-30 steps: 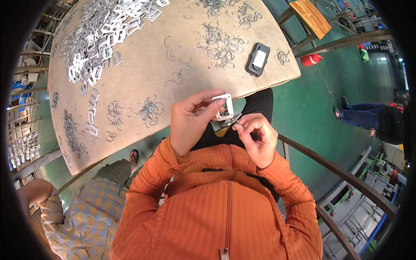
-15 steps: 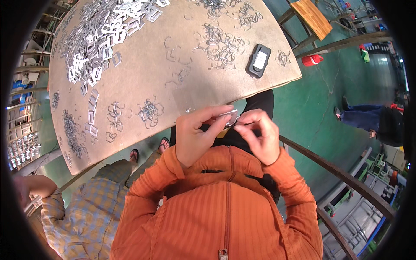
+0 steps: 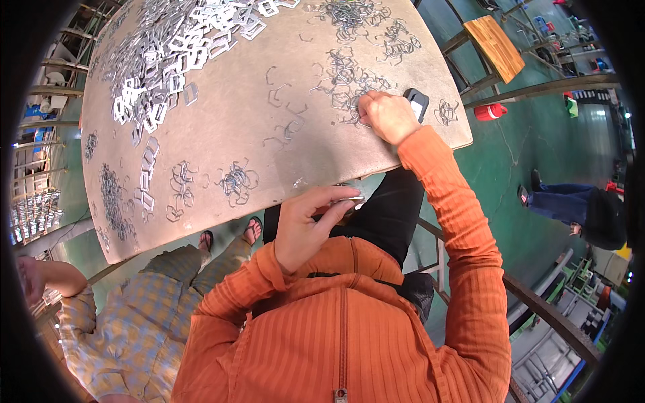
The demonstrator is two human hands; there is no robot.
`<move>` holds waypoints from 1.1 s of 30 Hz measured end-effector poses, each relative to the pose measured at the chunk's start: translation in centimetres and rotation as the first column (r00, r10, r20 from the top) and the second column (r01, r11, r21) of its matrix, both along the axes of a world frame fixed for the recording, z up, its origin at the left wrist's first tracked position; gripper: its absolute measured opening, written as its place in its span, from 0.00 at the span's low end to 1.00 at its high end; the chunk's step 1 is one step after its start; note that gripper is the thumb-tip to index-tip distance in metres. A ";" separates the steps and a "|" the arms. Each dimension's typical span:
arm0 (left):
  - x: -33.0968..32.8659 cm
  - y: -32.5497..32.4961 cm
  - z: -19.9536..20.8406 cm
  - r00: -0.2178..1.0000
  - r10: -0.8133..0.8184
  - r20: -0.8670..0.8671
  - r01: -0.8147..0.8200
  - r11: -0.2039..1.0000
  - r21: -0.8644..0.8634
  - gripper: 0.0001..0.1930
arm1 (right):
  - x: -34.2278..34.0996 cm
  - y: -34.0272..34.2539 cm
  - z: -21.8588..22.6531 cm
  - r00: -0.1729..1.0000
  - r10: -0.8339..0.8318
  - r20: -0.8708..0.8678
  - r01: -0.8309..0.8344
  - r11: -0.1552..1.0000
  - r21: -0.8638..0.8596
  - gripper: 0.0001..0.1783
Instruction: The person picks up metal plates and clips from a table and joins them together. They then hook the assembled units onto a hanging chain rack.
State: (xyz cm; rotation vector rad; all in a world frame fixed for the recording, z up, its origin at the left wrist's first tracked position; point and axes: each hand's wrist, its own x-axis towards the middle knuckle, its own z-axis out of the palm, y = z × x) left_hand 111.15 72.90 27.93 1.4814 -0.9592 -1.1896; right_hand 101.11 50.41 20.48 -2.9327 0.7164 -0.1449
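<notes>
My left hand (image 3: 306, 221) is just off the table's near edge, thumb and fingers pinched on a small flat metal piece (image 3: 354, 199); its full shape is hidden by the fingers. Stretched out over the table, my right hand (image 3: 388, 115) has its fingertips pressed together in the pile of bent wire pieces (image 3: 342, 77). What it pinches is hidden. Beside that hand lies a black case with a pale label (image 3: 418, 102), partly covered by the wrist.
The table (image 3: 235, 121) carries a big heap of silver rectangular metal frames (image 3: 178, 57) at the far left. Small wire clusters (image 3: 237, 183) lie near its front edge. A person in a checked shirt (image 3: 144, 316) is close on my left. A wooden stool (image 3: 494, 48) stands far right.
My right hand has left the metal piece at my left hand and reached forward right to the wire pile. The left hand still holds its piece in about the same place.
</notes>
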 end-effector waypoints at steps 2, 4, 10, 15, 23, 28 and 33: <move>0.0 -0.1 0.1 0.999 0.017 -0.046 -0.017 1.000 0.009 0.10 | 0.2 0.6 0.0 1.000 0.010 -0.025 -0.013 0.993 -0.118 0.04; -0.1 -0.1 0.6 0.993 0.045 -0.107 -0.041 0.998 0.037 0.10 | -0.1 0.8 0.8 0.998 -0.057 0.011 0.057 0.998 -0.030 0.05; -0.2 0.1 -0.1 0.986 0.108 -0.126 -0.106 0.994 0.017 0.06 | -2.5 3.3 4.9 0.879 -0.275 0.390 0.084 0.894 0.440 0.06; 0.0 0.5 -0.4 0.992 0.103 -0.074 -0.106 0.993 -0.042 0.06 | -4.8 10.3 10.8 0.727 -0.675 0.122 0.049 0.228 0.972 0.05; -0.3 0.6 -0.5 0.992 0.108 -0.059 -0.114 0.987 -0.109 0.06 | -5.3 14.7 11.6 0.639 -0.764 -0.088 -0.098 -0.195 0.976 0.09; -0.5 1.1 -0.8 0.995 0.073 -0.063 -0.080 0.989 -0.126 0.06 | -5.0 14.9 11.3 0.603 -0.791 -0.103 -0.109 -0.209 0.972 0.09; -0.1 1.1 -1.2 1.000 0.007 0.003 -0.006 0.973 -0.229 0.09 | -4.1 16.7 11.5 0.515 -0.846 0.139 -0.092 0.107 0.990 0.04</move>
